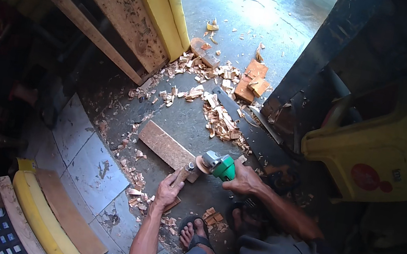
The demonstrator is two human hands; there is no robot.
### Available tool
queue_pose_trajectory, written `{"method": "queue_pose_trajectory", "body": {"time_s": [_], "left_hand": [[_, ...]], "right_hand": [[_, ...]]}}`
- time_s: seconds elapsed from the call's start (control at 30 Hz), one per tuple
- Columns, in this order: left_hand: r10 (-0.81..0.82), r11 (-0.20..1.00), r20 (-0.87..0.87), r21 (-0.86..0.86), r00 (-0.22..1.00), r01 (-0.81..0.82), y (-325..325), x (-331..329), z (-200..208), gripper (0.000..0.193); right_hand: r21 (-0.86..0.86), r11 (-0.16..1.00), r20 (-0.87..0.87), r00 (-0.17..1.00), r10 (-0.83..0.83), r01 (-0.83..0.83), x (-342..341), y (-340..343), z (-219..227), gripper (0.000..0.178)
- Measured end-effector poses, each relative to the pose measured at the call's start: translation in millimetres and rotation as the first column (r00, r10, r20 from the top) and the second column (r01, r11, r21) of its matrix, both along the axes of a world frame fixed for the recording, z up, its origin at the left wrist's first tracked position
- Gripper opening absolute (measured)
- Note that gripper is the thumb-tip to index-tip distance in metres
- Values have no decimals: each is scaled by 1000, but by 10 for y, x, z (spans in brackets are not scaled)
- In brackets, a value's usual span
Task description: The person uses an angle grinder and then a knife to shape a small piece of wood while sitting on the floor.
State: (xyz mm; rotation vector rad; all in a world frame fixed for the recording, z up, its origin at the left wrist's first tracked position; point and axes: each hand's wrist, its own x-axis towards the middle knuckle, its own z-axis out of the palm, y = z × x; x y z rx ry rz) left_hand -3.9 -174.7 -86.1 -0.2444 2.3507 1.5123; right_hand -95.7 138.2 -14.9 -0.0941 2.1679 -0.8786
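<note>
My right hand [244,178] is wrapped round a green angle grinder [226,169] with a grey metal head. Its brownish disc [202,165] faces left, close to a wooden-handled tool [182,175] with a metal end, gripped in my left hand [168,190]. Whether disc and tool touch, I cannot tell; the rest of the tool is hidden by my fingers. Below and behind them a flat wooden board [165,143] lies slantwise on the floor. My foot [194,232], in a dark sandal, rests near the board's lower side.
Wood chips [218,119] litter the floor, with reddish wood blocks [251,81] farther off. A handsaw [229,104] lies beyond the grinder. To the right stands a yellow jerrycan [372,157]; at left are white tiles [94,162] and a wooden frame with a yellow pad [44,213].
</note>
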Motion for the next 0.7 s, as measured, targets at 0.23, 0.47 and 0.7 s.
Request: {"method": "queue_pose_trajectory", "body": {"time_s": [0.23, 0.47, 0.7], "left_hand": [[196, 860, -304, -403, 932, -312, 199, 159, 17, 59], [456, 795, 220, 335, 862, -506, 297, 40, 220, 34], [150, 351, 460, 803, 875, -482, 343, 145, 344, 38]], "right_hand": [[-131, 956, 166, 956, -241, 264, 231, 345, 237, 76], [-231, 895, 133, 923, -360, 382, 397, 530, 173, 66], [-319, 875, 74, 929, -361, 365, 499, 641, 115, 70]]}}
